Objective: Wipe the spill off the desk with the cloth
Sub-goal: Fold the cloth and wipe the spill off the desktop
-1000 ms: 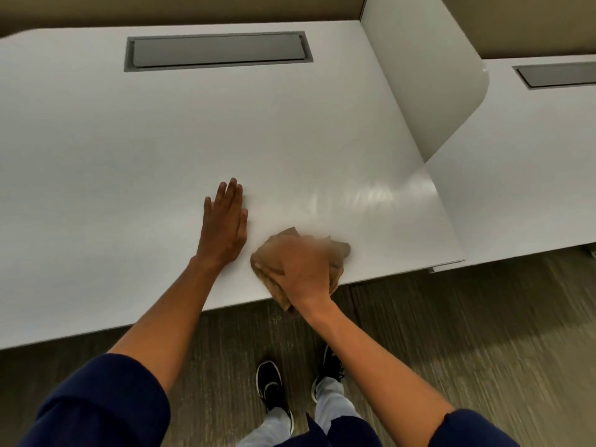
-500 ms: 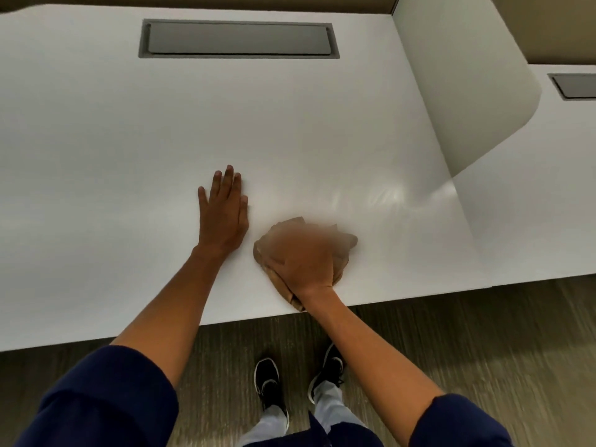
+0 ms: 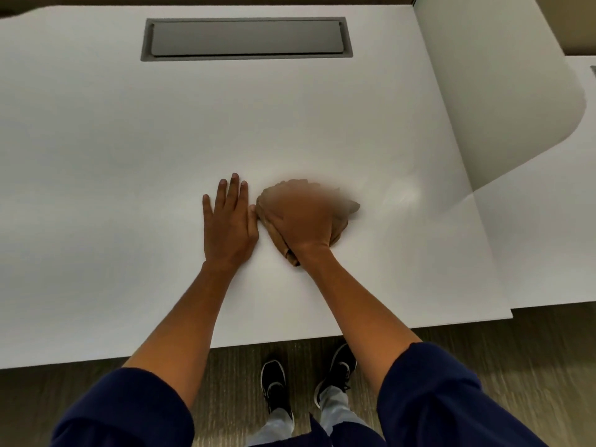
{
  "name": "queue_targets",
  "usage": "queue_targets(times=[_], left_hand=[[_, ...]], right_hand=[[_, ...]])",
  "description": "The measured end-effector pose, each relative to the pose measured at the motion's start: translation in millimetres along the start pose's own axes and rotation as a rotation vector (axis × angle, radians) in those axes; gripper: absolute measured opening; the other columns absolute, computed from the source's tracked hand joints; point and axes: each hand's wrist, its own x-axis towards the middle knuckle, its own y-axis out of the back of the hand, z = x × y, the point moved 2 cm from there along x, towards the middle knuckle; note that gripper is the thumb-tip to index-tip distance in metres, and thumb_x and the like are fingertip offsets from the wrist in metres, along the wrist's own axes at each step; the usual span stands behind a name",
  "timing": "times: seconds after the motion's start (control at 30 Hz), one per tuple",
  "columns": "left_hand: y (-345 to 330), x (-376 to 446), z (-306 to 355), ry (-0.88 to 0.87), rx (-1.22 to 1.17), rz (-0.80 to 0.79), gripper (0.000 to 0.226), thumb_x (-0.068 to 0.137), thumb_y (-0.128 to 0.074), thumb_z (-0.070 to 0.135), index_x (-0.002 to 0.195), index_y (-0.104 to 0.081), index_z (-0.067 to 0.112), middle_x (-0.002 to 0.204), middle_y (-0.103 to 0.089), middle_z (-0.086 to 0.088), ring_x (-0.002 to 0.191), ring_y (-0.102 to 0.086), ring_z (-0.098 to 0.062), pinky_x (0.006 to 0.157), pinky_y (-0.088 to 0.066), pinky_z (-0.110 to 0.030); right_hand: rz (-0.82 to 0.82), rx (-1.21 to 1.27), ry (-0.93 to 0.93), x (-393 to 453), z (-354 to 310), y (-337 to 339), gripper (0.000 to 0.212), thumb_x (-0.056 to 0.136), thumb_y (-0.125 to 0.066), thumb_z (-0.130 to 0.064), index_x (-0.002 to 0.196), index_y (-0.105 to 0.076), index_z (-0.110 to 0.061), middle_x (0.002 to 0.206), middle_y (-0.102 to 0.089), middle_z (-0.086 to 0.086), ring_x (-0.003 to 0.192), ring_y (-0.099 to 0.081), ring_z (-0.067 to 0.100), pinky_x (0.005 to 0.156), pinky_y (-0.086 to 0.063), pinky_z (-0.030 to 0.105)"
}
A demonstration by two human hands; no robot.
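A crumpled brown cloth [image 3: 347, 208] lies on the white desk [image 3: 129, 162], a little right of the middle. My right hand [image 3: 303, 221] sits on top of it with fingers curled over the bunched fabric; the fingers are motion-blurred. My left hand [image 3: 230, 221] rests flat on the desk just left of the cloth, fingers straight, thumb nearly touching the fabric. A faint glossy patch [image 3: 403, 191] shows on the desk right of the cloth. No distinct puddle is visible.
A grey cable-tray lid [image 3: 246, 38] is set into the back of the desk. A white partition [image 3: 503, 91] stands at the right edge, with a neighbouring desk [image 3: 548, 253] beyond it. The front edge is near my shoes [image 3: 274, 382].
My right hand has slid the cloth away from the front edge, farther onto the desk. My left hand has stayed flat beside it. The view has shifted forward over the desk.
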Motion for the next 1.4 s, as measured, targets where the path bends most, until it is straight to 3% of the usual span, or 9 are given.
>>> queue_targets(times=[0.2,0.4,0.63,0.8,1.03,1.4], left_hand=[[0.0,-1.1,0.8,0.007,0.018,-0.017,0.064,0.102,-0.021,0.045,0.159,-0.018,0.017,0.168,-0.007,-0.002,0.155,-0.003,-0.021,0.125,-0.003,-0.05],[-0.9,-1.4,0.2,0.014,0.012,0.002,0.065,0.101,-0.022,0.046,0.159,-0.019,0.017,0.168,-0.008,0.0,0.155,-0.004,-0.019,0.125,-0.004,-0.049],[-3.8,-0.9,-1.7,0.017,0.0,0.019,0.063,0.101,-0.025,0.045,0.158,-0.022,0.018,0.168,-0.009,0.002,0.155,-0.005,-0.018,0.124,-0.003,-0.049],[-4.3,-0.7,-2.1,0.02,-0.002,0.034,0.063,0.101,-0.025,0.045,0.158,-0.023,0.018,0.168,-0.01,0.002,0.155,-0.006,-0.017,0.124,-0.004,-0.047],[-2.2,-0.8,-0.8,0.028,-0.003,0.029,0.063,0.101,-0.028,0.043,0.158,-0.025,0.017,0.168,-0.011,0.001,0.155,-0.006,-0.017,0.124,-0.005,-0.048],[-2.5,-1.1,-0.3,0.028,0.02,0.017,0.062,0.101,-0.027,0.043,0.158,-0.024,0.017,0.168,-0.011,0.0,0.155,-0.007,-0.019,0.124,-0.005,-0.05]], right_hand=[[-0.039,-0.029,0.0,21.5,14.1,-8.6,0.042,0.09,-0.058,-0.055,0.102,-0.071,-0.017,0.102,-0.07,0.007,0.087,-0.062,0.03,0.076,-0.048,0.042],[-0.014,-0.04,-0.014,42.5,38.7,-11.2,0.026,0.085,-0.073,-0.035,0.106,-0.072,-0.021,0.106,-0.071,0.004,0.088,-0.064,0.029,0.076,-0.05,0.04],[-0.228,-0.086,-0.189,75.7,103.3,-15.5,0.035,0.098,-0.047,-0.026,0.132,-0.057,-0.021,0.128,-0.059,0.008,0.109,-0.053,0.034,0.09,-0.04,0.045],[-0.251,-0.188,-0.318,98.6,171.4,-12.8,0.035,0.101,-0.043,-0.034,0.132,-0.055,-0.021,0.126,-0.057,0.008,0.107,-0.051,0.034,0.085,-0.038,0.044],[-0.194,-0.248,-0.551,96.6,285.4,11.5,0.054,0.097,-0.043,-0.057,0.126,-0.055,-0.012,0.124,-0.056,0.015,0.108,-0.051,0.038,0.083,-0.039,0.047],[-0.226,-0.175,-0.63,91.4,251.6,15.4,0.06,0.095,-0.042,-0.065,0.12,-0.056,-0.012,0.12,-0.058,0.016,0.104,-0.054,0.041,0.087,-0.042,0.051]])
